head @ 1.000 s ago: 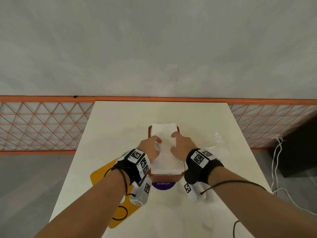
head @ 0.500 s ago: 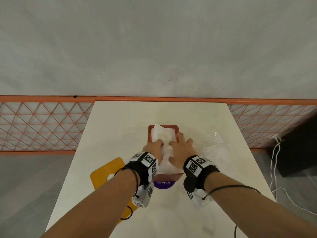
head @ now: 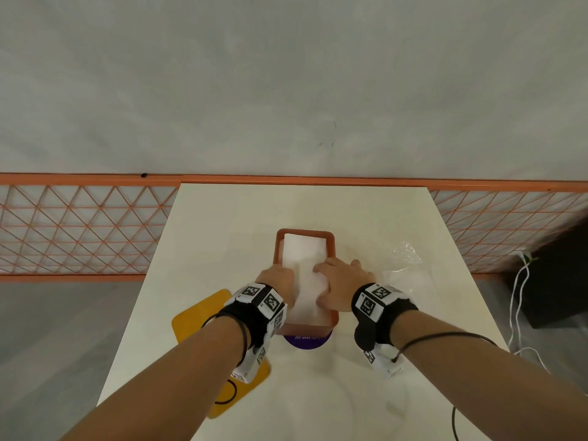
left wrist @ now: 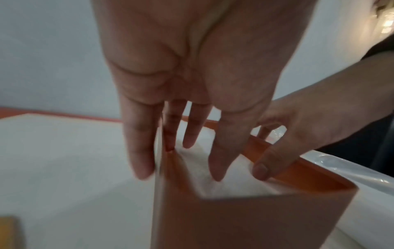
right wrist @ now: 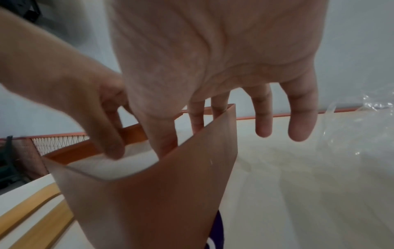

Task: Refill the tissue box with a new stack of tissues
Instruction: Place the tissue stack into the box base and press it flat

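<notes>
An orange tissue box stands open-topped in the middle of the table, with the white tissue stack inside it. My left hand reaches in at the box's left wall, fingers straight and pressing down on the tissue stack; its little finger lies outside the box. My right hand straddles the right wall of the box: thumb and two fingers press the tissues, the other two hang outside.
A yellow lid lies flat at the box's near left, under my left forearm. A purple disc peeks out at the box's near end. Crumpled clear plastic wrapping lies to the right. An orange mesh railing runs behind the table.
The stack, held above the rim between both hands a second ago, has sunk into the box. Both hands have gone down with it and now press on its near half.
</notes>
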Available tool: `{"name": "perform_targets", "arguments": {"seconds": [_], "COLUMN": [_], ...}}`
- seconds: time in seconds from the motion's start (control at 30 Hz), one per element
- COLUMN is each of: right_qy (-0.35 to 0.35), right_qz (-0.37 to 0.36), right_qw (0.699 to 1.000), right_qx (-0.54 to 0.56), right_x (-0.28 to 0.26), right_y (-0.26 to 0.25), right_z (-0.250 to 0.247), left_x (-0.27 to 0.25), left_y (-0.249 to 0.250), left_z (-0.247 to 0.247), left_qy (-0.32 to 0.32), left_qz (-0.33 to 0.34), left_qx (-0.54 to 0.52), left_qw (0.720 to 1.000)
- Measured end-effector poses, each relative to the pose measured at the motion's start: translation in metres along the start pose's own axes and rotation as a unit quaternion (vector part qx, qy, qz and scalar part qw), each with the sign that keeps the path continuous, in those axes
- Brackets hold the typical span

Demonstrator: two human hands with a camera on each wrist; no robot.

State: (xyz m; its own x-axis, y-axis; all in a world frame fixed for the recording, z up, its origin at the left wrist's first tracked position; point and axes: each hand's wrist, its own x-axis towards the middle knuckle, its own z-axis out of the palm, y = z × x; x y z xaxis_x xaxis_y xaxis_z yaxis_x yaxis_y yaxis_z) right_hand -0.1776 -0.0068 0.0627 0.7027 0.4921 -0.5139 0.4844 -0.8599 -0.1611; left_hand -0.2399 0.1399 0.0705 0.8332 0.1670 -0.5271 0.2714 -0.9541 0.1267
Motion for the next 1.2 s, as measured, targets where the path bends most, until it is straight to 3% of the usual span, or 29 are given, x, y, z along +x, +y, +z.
{"name": "perform_targets", "arguments": {"seconds": [0.13,0.33,0.57,0.93,1.2], "right_qy": [-0.001,0.089,0.034,-0.029,0.005], "right_qz": [-0.004,-0.084,-0.114,-0.076,-0.068], "right_qw": [1.000,0.985,0.985,0.986,0.991], "right_qx": [-0.022,-0.119,-0.122,-0.142,-0.119], "right_x": [0.005,0.011,0.033,0.033,0.026], "right_y": [-0.001,-0.015,-0.031,-0.016,-0.006], "right_z": [-0.006,-0.014,-0.007,-0.011,-0.007], "left_x": [0.000,-0.004,0.002,0.012,0.034], "left_y": [-0.004,-0.013,-0.012,-0.028,-0.028], "left_z": [0.006,0.017,0.024,0.017,0.004], "left_qy": [0.010,0.045,0.030,-0.008,-0.041], "left_qz": [0.004,0.006,0.005,0.060,0.065], "left_qx": [-0.012,-0.081,-0.126,-0.085,-0.055], "left_qw": [1.000,0.996,0.992,0.995,0.996]}}
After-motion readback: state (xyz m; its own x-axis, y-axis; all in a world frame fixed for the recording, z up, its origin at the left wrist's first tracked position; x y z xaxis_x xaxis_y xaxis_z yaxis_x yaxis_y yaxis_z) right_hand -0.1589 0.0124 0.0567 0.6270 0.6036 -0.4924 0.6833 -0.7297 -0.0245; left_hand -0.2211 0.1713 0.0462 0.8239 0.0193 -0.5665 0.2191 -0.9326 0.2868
